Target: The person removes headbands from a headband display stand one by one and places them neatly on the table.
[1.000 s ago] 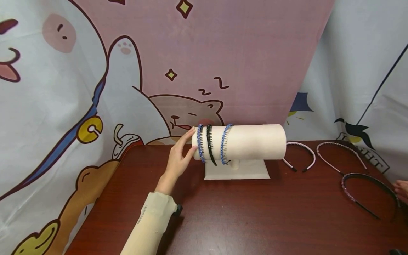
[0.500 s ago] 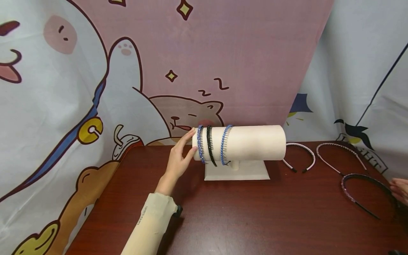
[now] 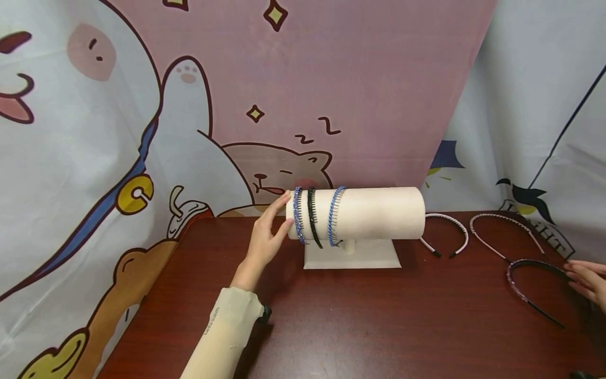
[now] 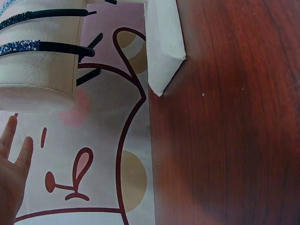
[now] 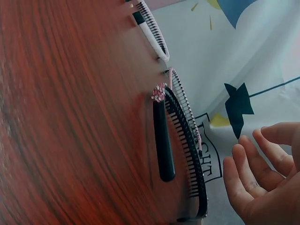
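Note:
A cream cylinder stand (image 3: pixel 374 213) on a flat base (image 3: pixel 352 257) carries three headbands near its left end: a sparkly blue one (image 3: pixel 297 217), a black one (image 3: pixel 311 217) and a blue toothed one (image 3: pixel 333 216). My left hand (image 3: pixel 276 217) rests with straight fingers against the cylinder's left end. In the left wrist view the palm (image 4: pixel 11 178) sits just below that end (image 4: pixel 37 75). My right hand (image 3: pixel 579 275) is open at the table's right edge, its fingers beside a black toothed headband (image 3: pixel 544 287) lying flat. The right wrist view shows this headband (image 5: pixel 164 140) just clear of the spread fingers (image 5: pixel 255 173).
Two more headbands lie on the dark wooden table (image 3: pixel 379 326) right of the stand: a white one (image 3: pixel 450 231) and a thin pink one (image 3: pixel 504 234). A cartoon fabric backdrop (image 3: pixel 142 131) hangs directly behind the table.
My right hand has come in further from the right edge, toward the black headband on the table. The left hand and the stand have stayed put.

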Motion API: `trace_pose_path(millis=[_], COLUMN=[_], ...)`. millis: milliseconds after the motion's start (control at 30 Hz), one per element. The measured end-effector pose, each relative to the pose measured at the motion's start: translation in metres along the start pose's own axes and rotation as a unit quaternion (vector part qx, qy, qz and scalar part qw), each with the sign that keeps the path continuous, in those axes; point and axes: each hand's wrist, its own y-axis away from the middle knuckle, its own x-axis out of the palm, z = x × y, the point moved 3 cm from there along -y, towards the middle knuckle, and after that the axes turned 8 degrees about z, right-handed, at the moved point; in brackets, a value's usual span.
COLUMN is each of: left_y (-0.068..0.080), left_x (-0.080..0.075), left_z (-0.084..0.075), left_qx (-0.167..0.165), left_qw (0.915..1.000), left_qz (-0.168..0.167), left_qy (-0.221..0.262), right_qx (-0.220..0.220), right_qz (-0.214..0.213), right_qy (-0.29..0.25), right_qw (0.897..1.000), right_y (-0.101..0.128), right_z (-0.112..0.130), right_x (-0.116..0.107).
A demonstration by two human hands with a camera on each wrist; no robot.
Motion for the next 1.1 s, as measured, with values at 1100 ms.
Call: trace_pose_path(millis=[1100], left_y=[0.001], left_x=[0.0], left_z=[-0.001], left_qx=[-0.006], left_qw=[1.0], left_qz=[0.001], left_qy=[0.005], right_qx=[0.055], right_qz=[-0.035], right_qy=[0.015], right_qw=[0.998], right_y=[0.023], right_z=[0.086], right_x=[0.131])
